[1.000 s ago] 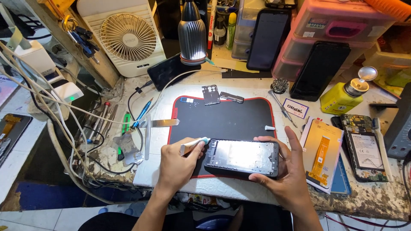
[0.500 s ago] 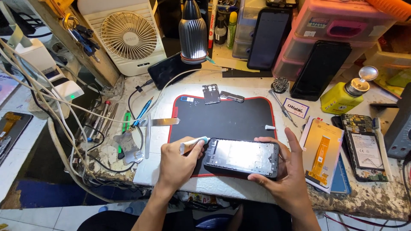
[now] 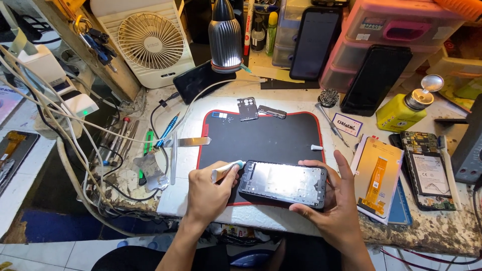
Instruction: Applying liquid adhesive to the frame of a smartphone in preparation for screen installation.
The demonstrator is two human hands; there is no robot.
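Nothing has shifted: phone frame (image 3: 282, 183) between left hand (image 3: 207, 194) and right hand (image 3: 337, 207).

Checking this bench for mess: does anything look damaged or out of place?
The bench edge is chipped and crumbling. A bare circuit board lies exposed at right. The left hand holds a white tool against the opened phone frame.

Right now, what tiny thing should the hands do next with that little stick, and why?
Probably slide the pale tool's tip along the phone frame's left edge: the left hand holds it right at that corner, while the right hand steadies the frame on the black mat.
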